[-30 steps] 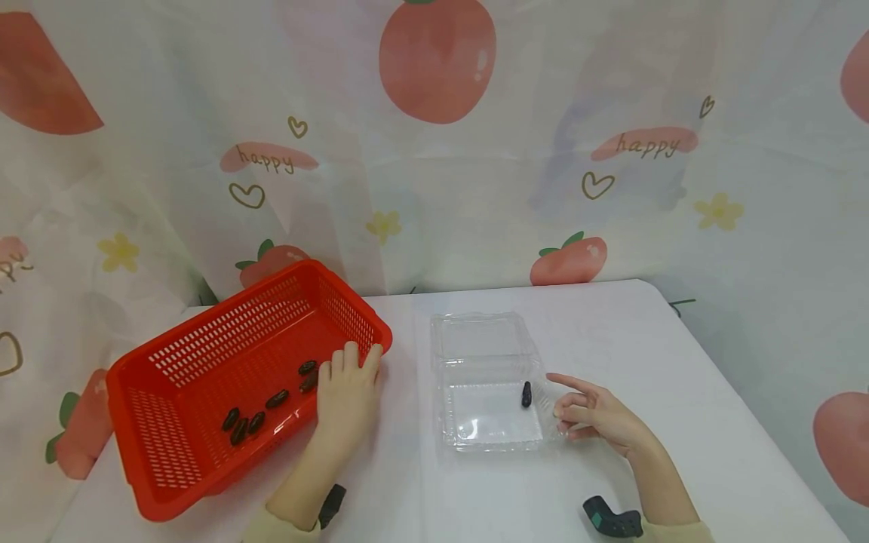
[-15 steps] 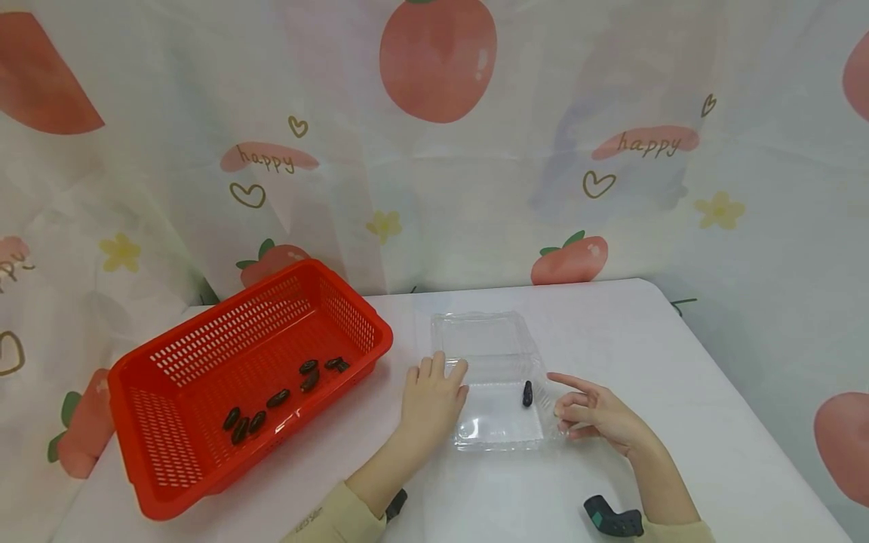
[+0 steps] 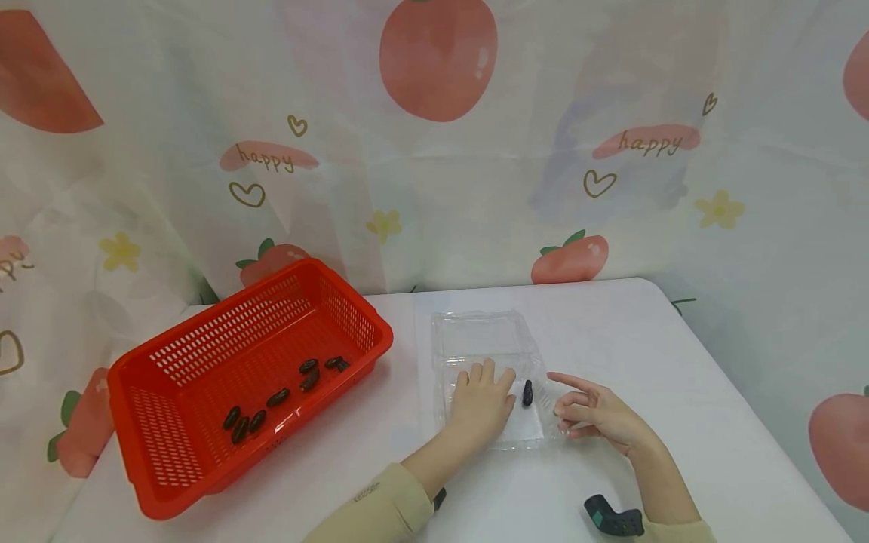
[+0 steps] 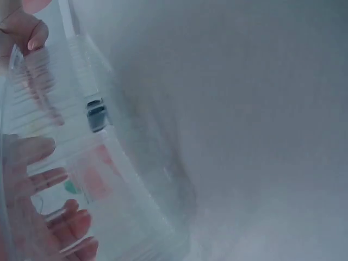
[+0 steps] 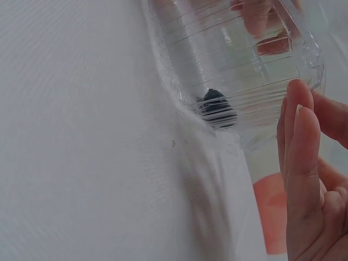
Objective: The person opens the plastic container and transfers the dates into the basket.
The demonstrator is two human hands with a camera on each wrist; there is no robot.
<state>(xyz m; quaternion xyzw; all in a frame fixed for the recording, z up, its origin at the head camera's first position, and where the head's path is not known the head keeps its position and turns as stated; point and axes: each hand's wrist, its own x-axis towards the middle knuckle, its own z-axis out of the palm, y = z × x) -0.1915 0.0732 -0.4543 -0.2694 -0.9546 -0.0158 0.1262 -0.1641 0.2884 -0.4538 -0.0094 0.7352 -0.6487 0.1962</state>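
Observation:
My left hand (image 3: 480, 403) hovers palm down over the near half of a clear plastic clamshell box (image 3: 468, 437), fingers loosely spread. Through the box wall in the left wrist view, its fingertips (image 4: 81, 224) appear with nothing between them. Just right of that hand lies one dark, oblong, date-like piece (image 3: 527, 393) inside the box. At the box's right edge, my right hand (image 3: 604, 415) pinches the plastic rim, one finger stretched forward. The right wrist view shows its fingers (image 5: 304, 141) at the rim and the dark piece (image 5: 217, 109) behind the ribbed wall.
A red perforated basket (image 3: 197, 483) stands at the left, with several dark oblong pieces (image 3: 277, 397) on its floor. The box's lid (image 3: 482, 334) lies folded back, away from me. A patterned cloth (image 3: 434, 196) hangs behind the white table (image 3: 611, 324).
My left hand has moved right, from the basket's near right corner to above the box, uncovering dark pieces in that corner. My right hand stays at the box edge.

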